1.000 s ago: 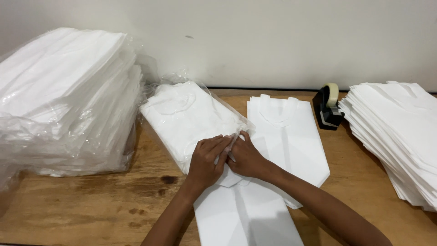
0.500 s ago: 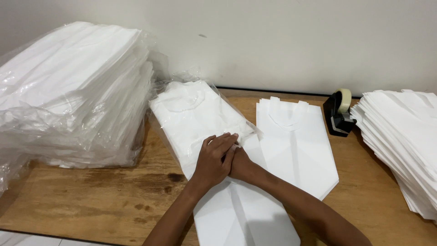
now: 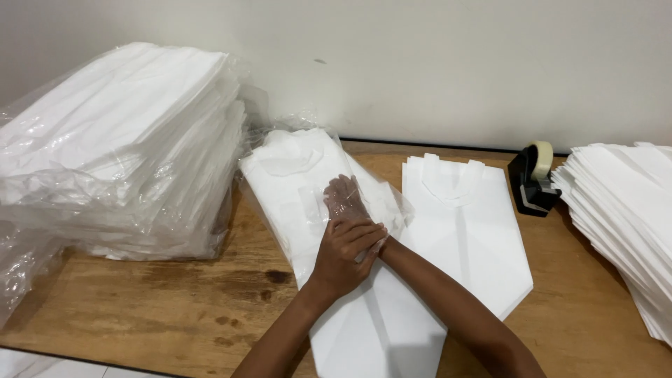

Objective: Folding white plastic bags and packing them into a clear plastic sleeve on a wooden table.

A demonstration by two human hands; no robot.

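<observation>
The right hand (image 3: 345, 198) had slid inside the clear sleeve (image 3: 308, 203) over the folded white garment (image 3: 371, 322) at mid-surface, fingers flat; the left hand (image 3: 343, 255), fingers spread, pressed the sleeve's mouth.

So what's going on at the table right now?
A person is working a folded white garment into a clear plastic sleeve on a wooden table. The right hand is pushed inside the sleeve; the left hand presses down at its opening. A second folded garment lies beside it, with a bagged stack left, a loose stack right, and a tape dispenser.
</observation>
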